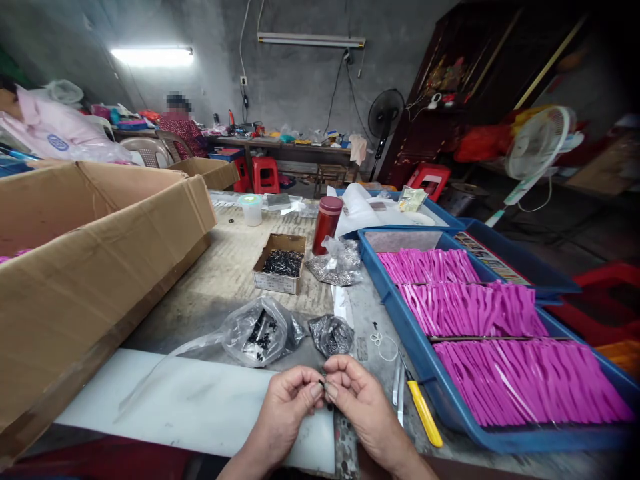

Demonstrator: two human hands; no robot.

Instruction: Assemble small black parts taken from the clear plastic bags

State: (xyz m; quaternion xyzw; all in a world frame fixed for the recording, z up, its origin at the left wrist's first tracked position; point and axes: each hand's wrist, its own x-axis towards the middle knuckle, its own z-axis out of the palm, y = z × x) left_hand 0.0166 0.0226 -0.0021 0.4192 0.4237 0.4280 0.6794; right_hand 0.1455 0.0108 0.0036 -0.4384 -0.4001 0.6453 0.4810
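Low at the front of the table, my left hand and my right hand meet fingertip to fingertip. The left thumb and fingers pinch a tiny black part, mostly covered by the fingertips. My right fingers are pressed together at the same spot; what they grip is too small to make out. Just beyond lie an open clear plastic bag of small black parts and a smaller bag of dark bits. A white sheet lies under my left hand.
A large cardboard box stands left. At right, a blue crate holds rows of purple plastic pieces. Nearby lies a yellow-handled tool. Farther back are a small box of black pieces and a red cup. Two people sit beyond.
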